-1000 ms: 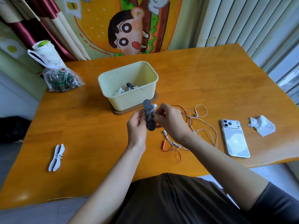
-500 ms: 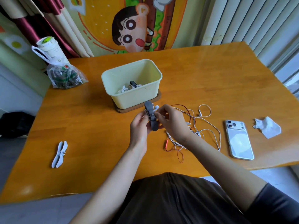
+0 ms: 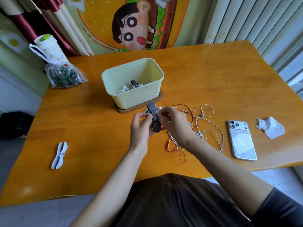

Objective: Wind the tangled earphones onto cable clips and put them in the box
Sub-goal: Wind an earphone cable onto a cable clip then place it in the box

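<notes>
A dark grey cable clip [image 3: 153, 116] stands upright between my hands, just in front of the pale yellow box [image 3: 148, 97]. My left hand [image 3: 141, 128] pinches the clip's left side at its waist. My right hand [image 3: 173, 124] pinches a white earphone cable against the clip's right side, with an earbud showing above the fingers. A tangle of white and red earphone cables [image 3: 203, 126] trails from my right hand across the table. Inside the box lie wound earphones on clips [image 3: 132, 86]. A white spare clip [image 3: 59, 155] lies at the front left.
The box sits on a brown wooden lid or base [image 3: 159, 99]. A phone [image 3: 241, 140] and a crumpled tissue [image 3: 270, 127] lie to the right. A plastic bag [image 3: 64, 74] and a white cup [image 3: 47, 46] stand at the back left corner.
The view has shifted slightly. Both hands stay on the grey clip, my right fingers working the white cable at its waist.
</notes>
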A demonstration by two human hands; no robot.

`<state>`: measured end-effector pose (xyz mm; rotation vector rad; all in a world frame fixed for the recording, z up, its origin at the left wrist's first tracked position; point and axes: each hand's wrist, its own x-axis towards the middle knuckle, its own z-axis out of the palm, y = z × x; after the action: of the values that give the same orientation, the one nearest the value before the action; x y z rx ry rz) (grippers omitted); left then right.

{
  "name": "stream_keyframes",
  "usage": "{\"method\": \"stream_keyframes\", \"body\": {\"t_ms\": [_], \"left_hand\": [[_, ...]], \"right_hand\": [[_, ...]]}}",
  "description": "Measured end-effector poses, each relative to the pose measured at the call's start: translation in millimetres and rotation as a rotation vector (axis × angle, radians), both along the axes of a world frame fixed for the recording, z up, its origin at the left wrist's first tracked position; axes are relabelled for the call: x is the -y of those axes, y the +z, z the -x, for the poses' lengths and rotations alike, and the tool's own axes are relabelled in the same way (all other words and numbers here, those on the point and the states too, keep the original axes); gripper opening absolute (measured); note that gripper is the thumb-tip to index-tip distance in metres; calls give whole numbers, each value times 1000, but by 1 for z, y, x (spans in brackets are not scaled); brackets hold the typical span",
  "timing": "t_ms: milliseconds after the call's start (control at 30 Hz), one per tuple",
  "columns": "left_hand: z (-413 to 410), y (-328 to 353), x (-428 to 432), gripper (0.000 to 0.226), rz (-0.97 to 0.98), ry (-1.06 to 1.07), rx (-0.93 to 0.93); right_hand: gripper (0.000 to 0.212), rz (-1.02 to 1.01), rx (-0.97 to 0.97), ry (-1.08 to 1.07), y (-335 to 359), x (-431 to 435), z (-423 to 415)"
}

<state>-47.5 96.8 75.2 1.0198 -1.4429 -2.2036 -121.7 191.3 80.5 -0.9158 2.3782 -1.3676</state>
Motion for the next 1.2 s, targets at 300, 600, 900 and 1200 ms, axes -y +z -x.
{"method": "stream_keyframes", "body": {"t_ms": [300, 600, 900, 1200], "left_hand": [[0, -1, -1, 11, 18, 11, 9], [-1, -1, 3, 5, -53, -25, 24], [2, -2, -1, 7, 57, 20, 33], [-1, -4, -3, 6, 177, 50, 65]], "right_hand": [[4, -29, -84, 35, -4, 0, 0], [6, -47, -137, 89, -6, -7, -5], [5, 25, 39, -66, -7, 0, -6], [12, -79, 128, -113, -3, 8, -5]]}}
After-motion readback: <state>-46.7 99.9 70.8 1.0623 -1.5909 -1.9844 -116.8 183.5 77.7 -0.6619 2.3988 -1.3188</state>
